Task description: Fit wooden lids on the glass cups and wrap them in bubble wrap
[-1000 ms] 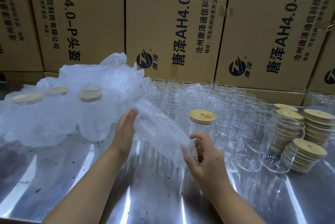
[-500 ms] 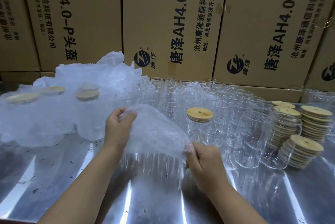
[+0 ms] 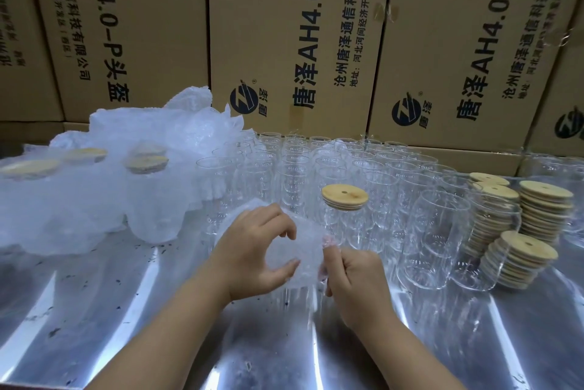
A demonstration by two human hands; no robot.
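My left hand (image 3: 252, 252) curls in a C, thumb below and fingertips above, clasping the left side of a small clear sheet of bubble wrap (image 3: 305, 250) held over the shiny metal table (image 3: 126, 310). My right hand (image 3: 357, 282), at four o'clock of the sheet, has its fingers tucked in, pinching the sheet's right edge. At one o'clock from my hands stands a clear glass cup (image 3: 347, 225) wearing a round pale wooden lid (image 3: 345, 196) with a small hole, at the front of a crowd of bare clear glass cups (image 3: 294, 162). Stacks of matching wooden lids (image 3: 545, 209) sit at three o'clock, some inside glasses. At ten o'clock lies a heap of lidded cups wrapped in bubble wrap (image 3: 94, 206). Brown printed cardboard boxes (image 3: 284, 42) wall the twelve o'clock side
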